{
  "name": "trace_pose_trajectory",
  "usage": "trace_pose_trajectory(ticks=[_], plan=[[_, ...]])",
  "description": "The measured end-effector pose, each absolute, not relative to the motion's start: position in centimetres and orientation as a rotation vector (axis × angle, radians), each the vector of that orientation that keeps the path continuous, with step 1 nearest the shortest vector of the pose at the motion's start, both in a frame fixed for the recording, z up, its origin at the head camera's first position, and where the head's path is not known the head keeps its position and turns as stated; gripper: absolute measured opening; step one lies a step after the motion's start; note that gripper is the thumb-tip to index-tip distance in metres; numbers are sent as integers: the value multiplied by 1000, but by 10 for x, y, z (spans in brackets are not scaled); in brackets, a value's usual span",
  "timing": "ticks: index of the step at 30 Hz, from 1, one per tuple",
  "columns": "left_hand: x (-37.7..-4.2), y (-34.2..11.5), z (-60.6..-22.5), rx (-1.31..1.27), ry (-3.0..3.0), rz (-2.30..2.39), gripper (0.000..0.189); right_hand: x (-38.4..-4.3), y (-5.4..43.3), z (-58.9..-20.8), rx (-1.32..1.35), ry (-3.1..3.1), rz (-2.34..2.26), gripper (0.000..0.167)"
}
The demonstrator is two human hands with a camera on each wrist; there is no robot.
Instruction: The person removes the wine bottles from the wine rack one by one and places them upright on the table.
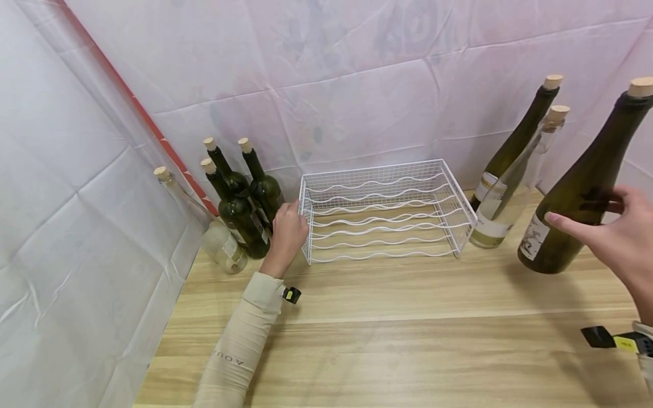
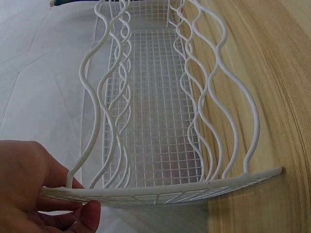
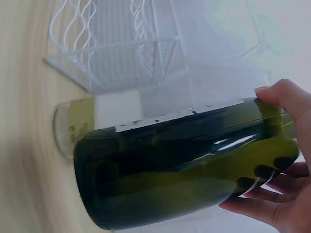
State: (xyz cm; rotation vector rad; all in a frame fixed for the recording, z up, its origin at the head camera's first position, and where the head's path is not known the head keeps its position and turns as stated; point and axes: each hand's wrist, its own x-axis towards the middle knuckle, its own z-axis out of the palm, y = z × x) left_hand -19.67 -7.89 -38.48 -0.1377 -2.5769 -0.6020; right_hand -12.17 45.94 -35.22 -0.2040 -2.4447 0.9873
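At the middle of the table stands a white wire wine rack (image 1: 372, 182) with wavy bars. My left hand (image 1: 289, 231) grips the rack's left end; in the left wrist view, fingers and thumb pinch the rim of its mesh panel (image 2: 160, 195). On the right, my right hand (image 1: 624, 229) holds a corked dark green wine bottle (image 1: 581, 175) round its body, neck up and leaning right. In the right wrist view the bottle (image 3: 184, 160) lies between thumb and fingers, its base seemingly off the table.
Right of the rack stand a clear corked bottle (image 1: 492, 224) and a dark green one (image 1: 517, 136) behind it. Left of it are several dark green corked bottles (image 1: 237, 215) and a clear one (image 1: 219, 243). White sheeting (image 1: 357, 102) hangs behind the wooden table (image 1: 367, 351).
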Motion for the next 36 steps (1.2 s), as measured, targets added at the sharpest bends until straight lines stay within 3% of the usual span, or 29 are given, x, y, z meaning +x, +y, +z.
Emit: trace_pose_trajectory(ticks=[12,19,22,25,29,36], plan=[[-198,-81,-386,-147,-2553,-594,39,-142,477,-366,-265,-2440,1005,58],[-199,-83,-389,-157,-2535,-555,40,-151,483,-375,-337,-2498,922,85],[-199,-83,-389,-165,-2527,-555,40,-155,486,-379,-358,-2496,914,84],[-200,-82,-389,-180,-2514,-563,39,-158,491,-383,-363,-2472,941,74],[-200,-82,-390,-187,-2507,-576,38,-160,499,-388,-354,-2425,987,49],[-201,-82,-393,-174,-2512,-591,39,-165,507,-395,-347,-2419,974,45]])
